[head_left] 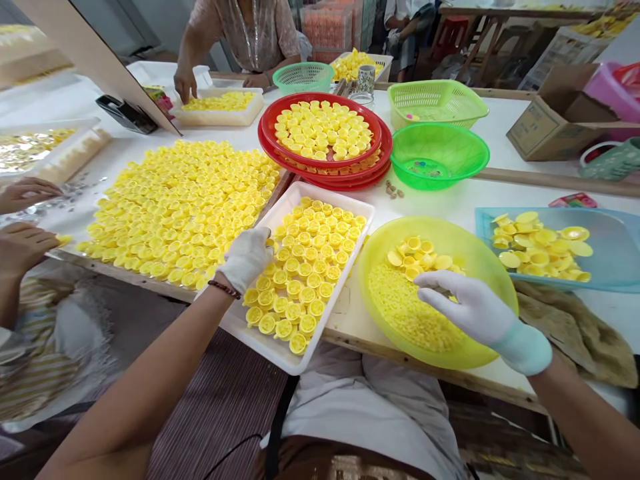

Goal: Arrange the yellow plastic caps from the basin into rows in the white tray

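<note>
My left hand, in a white glove, is over the left edge of a white tray. Its fingers are closed, with a small yellow cup at their tips, partly hidden. Rows of similar yellow cups with pale yellow bits inside fill much of this tray. My right hand, also gloved, hovers over a yellow basin with its fingers curved and apart; nothing shows between them. Small yellow granules cover the basin's bottom, and several yellow cups lie on them toward the back.
Left of the tray spreads a wide field of yellow cups. Stacked red trays with cups stand behind, beside a green bowl. A blue tray holds loose cups at right. Another person's hands are at far left; someone sits opposite.
</note>
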`<action>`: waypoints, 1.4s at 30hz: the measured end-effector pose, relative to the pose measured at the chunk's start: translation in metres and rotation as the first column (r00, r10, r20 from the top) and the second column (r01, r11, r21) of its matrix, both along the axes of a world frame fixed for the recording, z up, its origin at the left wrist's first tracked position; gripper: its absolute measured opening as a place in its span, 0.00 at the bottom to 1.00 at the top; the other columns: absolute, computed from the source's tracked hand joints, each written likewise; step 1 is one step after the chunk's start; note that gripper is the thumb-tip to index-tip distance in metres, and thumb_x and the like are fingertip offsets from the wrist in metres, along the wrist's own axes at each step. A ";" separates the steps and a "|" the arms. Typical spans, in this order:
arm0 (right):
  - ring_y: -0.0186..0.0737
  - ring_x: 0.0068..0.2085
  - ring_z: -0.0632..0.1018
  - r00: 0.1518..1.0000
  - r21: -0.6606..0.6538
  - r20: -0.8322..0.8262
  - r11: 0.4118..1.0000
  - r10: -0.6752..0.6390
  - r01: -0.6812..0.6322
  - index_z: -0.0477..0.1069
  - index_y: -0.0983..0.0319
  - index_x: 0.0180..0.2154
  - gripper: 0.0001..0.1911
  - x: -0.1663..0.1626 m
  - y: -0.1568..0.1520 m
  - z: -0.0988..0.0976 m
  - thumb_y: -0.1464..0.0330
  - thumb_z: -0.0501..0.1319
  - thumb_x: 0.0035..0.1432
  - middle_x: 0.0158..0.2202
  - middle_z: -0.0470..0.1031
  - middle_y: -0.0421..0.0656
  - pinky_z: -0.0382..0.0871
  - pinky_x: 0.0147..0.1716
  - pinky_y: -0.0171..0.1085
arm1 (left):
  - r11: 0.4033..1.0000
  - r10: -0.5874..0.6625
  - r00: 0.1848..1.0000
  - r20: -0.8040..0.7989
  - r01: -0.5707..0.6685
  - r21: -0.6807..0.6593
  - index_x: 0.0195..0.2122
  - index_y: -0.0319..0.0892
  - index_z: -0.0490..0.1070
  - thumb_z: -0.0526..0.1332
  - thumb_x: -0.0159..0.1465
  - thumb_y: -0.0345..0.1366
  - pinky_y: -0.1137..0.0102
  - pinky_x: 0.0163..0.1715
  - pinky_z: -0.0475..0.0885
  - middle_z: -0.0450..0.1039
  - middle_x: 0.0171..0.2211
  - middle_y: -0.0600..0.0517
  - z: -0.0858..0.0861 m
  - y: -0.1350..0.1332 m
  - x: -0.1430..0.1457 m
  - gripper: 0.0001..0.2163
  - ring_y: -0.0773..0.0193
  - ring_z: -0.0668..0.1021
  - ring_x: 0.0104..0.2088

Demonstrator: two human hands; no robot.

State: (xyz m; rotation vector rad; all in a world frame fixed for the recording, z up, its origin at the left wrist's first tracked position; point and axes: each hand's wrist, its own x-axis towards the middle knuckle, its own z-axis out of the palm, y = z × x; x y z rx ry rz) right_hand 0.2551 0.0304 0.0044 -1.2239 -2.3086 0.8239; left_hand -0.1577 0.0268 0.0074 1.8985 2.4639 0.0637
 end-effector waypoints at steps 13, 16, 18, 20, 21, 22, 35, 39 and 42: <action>0.49 0.42 0.79 0.701 0.156 0.713 0.980 -0.024 -0.125 0.76 0.65 0.47 0.14 -0.076 0.069 -0.010 0.67 0.55 0.68 0.48 0.76 0.55 0.68 0.36 0.41 | 0.924 -0.297 0.937 0.185 0.234 0.302 0.49 0.41 0.71 0.59 0.65 0.34 0.56 0.48 0.74 0.78 0.42 0.43 0.020 -0.034 0.039 0.12 0.49 0.80 0.44; 0.52 0.45 0.79 0.622 0.159 0.783 0.973 -0.020 -0.168 0.78 0.68 0.43 0.15 -0.087 0.072 -0.012 0.76 0.53 0.66 0.44 0.77 0.57 0.67 0.38 0.43 | 0.893 -0.386 0.891 0.238 0.296 0.340 0.49 0.44 0.72 0.60 0.67 0.35 0.61 0.47 0.77 0.79 0.43 0.48 0.024 -0.065 0.094 0.10 0.57 0.81 0.43; 0.53 0.46 0.78 0.611 0.179 0.791 0.971 -0.045 -0.161 0.79 0.70 0.41 0.16 -0.085 0.073 -0.013 0.79 0.52 0.65 0.43 0.77 0.59 0.66 0.39 0.43 | 0.857 -0.490 0.768 0.412 0.340 0.387 0.49 0.43 0.72 0.61 0.66 0.31 0.64 0.47 0.78 0.79 0.45 0.48 0.019 -0.079 0.128 0.10 0.59 0.81 0.44; 0.54 0.46 0.78 0.598 0.204 0.798 0.968 -0.078 -0.145 0.79 0.70 0.41 0.16 -0.079 0.073 -0.014 0.76 0.51 0.66 0.44 0.77 0.60 0.66 0.40 0.44 | 0.838 -0.538 0.666 0.517 0.356 0.414 0.50 0.42 0.71 0.61 0.66 0.29 0.65 0.49 0.78 0.78 0.47 0.47 0.011 -0.087 0.155 0.11 0.59 0.81 0.47; 0.54 0.46 0.78 0.599 0.217 0.795 0.966 -0.092 -0.139 0.79 0.70 0.42 0.16 -0.075 0.073 -0.014 0.73 0.52 0.68 0.44 0.77 0.60 0.66 0.40 0.44 | 0.835 -0.547 0.635 0.546 0.361 0.416 0.50 0.42 0.71 0.61 0.66 0.29 0.64 0.50 0.77 0.78 0.48 0.47 0.008 -0.089 0.166 0.11 0.59 0.80 0.48; 0.54 0.46 0.78 0.606 0.227 0.789 0.964 -0.100 -0.137 0.78 0.69 0.43 0.16 -0.073 0.073 -0.015 0.69 0.53 0.69 0.45 0.77 0.60 0.66 0.40 0.44 | 0.832 -0.553 0.617 0.560 0.370 0.413 0.50 0.42 0.71 0.61 0.67 0.29 0.64 0.51 0.77 0.78 0.48 0.47 0.004 -0.091 0.176 0.11 0.59 0.80 0.49; 0.42 0.37 0.78 0.793 0.230 0.595 0.973 -0.130 -0.013 0.74 0.63 0.36 0.14 -0.051 0.060 0.007 0.68 0.52 0.69 0.37 0.78 0.50 0.64 0.34 0.38 | 0.845 -0.509 0.728 0.459 0.320 0.429 0.61 0.41 0.62 0.62 0.65 0.27 0.59 0.52 0.79 0.68 0.62 0.39 -0.004 -0.077 0.212 0.23 0.51 0.77 0.57; 0.36 0.29 0.74 0.970 -0.116 0.207 0.988 0.125 -0.103 0.71 0.60 0.29 0.13 -0.025 0.030 0.017 0.67 0.54 0.65 0.26 0.74 0.38 0.65 0.30 0.35 | 0.822 -0.539 0.692 0.480 0.309 0.479 0.61 0.40 0.63 0.63 0.65 0.28 0.60 0.54 0.78 0.71 0.59 0.41 -0.009 -0.070 0.215 0.23 0.53 0.77 0.57; 0.35 0.28 0.75 0.969 -0.320 0.124 0.933 0.212 -0.163 0.72 0.61 0.29 0.16 -0.008 0.021 0.014 0.65 0.51 0.67 0.26 0.74 0.39 0.66 0.29 0.35 | 0.807 -0.572 0.613 0.545 0.303 0.506 0.52 0.43 0.69 0.62 0.67 0.29 0.64 0.52 0.78 0.79 0.47 0.47 -0.014 -0.071 0.213 0.12 0.58 0.81 0.49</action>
